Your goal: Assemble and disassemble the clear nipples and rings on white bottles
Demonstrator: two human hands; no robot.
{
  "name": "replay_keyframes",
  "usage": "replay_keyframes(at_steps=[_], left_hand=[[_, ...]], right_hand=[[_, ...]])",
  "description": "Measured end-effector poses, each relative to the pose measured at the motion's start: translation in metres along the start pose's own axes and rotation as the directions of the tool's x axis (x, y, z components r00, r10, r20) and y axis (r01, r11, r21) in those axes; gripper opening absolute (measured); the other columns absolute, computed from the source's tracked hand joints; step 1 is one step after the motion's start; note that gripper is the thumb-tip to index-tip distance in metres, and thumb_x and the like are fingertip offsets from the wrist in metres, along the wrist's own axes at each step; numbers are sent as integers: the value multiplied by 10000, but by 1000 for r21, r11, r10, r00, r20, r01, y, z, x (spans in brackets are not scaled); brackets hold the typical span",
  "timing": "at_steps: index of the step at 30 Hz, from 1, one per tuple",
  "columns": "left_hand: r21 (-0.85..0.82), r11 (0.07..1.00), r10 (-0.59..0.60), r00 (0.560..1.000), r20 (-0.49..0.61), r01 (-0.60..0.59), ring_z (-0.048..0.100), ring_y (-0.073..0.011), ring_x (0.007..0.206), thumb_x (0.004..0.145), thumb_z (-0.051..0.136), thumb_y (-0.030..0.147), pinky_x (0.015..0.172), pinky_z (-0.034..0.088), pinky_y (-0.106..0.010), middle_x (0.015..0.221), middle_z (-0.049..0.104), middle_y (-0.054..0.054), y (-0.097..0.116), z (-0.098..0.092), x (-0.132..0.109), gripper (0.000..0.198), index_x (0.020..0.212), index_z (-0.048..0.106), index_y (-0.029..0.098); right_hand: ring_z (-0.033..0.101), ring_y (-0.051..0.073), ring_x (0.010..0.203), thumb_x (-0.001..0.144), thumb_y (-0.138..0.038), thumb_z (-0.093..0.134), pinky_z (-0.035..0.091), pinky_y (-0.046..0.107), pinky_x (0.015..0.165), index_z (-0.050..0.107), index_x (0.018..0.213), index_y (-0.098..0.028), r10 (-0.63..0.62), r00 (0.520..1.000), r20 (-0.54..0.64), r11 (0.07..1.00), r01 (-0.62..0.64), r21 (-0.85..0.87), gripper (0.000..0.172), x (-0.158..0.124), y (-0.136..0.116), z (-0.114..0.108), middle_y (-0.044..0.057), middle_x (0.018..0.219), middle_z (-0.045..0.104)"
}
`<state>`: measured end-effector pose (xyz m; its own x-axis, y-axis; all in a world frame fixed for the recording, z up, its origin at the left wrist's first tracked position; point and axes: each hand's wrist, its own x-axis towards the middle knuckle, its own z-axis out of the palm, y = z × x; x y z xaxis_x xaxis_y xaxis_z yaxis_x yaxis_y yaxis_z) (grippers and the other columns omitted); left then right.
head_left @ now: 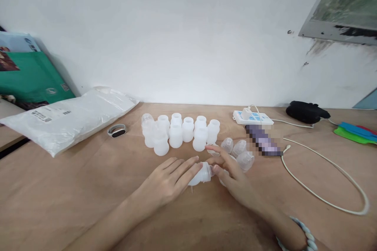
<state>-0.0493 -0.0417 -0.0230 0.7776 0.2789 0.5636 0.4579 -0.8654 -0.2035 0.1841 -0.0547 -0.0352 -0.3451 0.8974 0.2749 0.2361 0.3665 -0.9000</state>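
A small frosted white bottle (194,179) lies on its side above the table, with my left hand (171,178) closed over its body. Its neck points right and bears a clear collar-like part (206,172). My right hand (232,174) is at that end, thumb and bent fingers closed around a clear piece that they mostly hide; its index finger stretches forward. Behind my hands stand several similar white bottles (176,136). Two at the left carry clear domed caps (147,119). Several loose clear caps (245,160) lie beside and beyond my right hand.
A grey wristband (117,130) and a white plastic parcel (70,115) lie at the left. To the right are a phone (262,140), a power strip (259,118), a looped white cable (326,205), a black pouch (306,112) and coloured flat pieces (355,131). A wall (182,39) bounds the wooden table.
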Motion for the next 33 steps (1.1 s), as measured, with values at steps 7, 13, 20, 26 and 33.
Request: replay_keyframes(at_steps=[7, 13, 20, 26, 33], left_hand=[[13, 1000, 7, 1000, -1, -6, 691, -241, 1009, 1002, 331, 93, 839, 541, -371, 1267, 672, -164, 1, 1, -1, 365, 1337, 477, 90], [34, 999, 26, 999, -42, -24, 688, -233, 1005, 994, 328, 66, 833, 542, -366, 1245, 682, -164, 2, 4, -2, 365, 1314, 504, 67], [65, 998, 20, 999, -48, -17, 703, -235, 965, 997, 321, 69, 796, 555, -371, 1234, 690, -164, 1, 3, -1, 342, 1260, 539, 71], [73, 997, 24, 997, -71, -19, 710, -211, 955, 1021, 291, 99, 786, 557, -342, 1193, 715, -146, 2, 3, 2, 331, 1238, 541, 76], [89, 996, 20, 997, -70, -14, 708, -211, 971, 1048, 260, 156, 794, 553, -336, 1177, 723, -140, 1, 2, 2, 349, 1242, 539, 74]], right_hand=[[609, 153, 801, 888, -269, 620, 516, 319, 762, 435, 1262, -256, 44, 999, -26, 998, -43, 53, 417, 1, -2, 0, -5, 896, 609], [595, 188, 974, 893, -327, 627, 481, 357, 865, 428, 1288, -266, 59, 996, 61, 997, -62, 52, 447, 0, -6, -2, 41, 1080, 618], [599, 185, 852, 900, -340, 603, 477, 357, 803, 502, 1236, -253, 140, 989, 46, 989, -141, 35, 362, 0, -5, -1, 9, 902, 618], [589, 201, 975, 820, -307, 708, 466, 331, 836, 604, 1096, -241, 53, 998, 39, 996, -50, -71, 303, 1, -8, -1, 27, 1042, 647], [597, 211, 1003, 793, -299, 730, 469, 331, 851, 608, 1148, -238, 6, 999, 51, 995, -1, -96, 380, 1, -7, -1, 41, 1101, 668]])
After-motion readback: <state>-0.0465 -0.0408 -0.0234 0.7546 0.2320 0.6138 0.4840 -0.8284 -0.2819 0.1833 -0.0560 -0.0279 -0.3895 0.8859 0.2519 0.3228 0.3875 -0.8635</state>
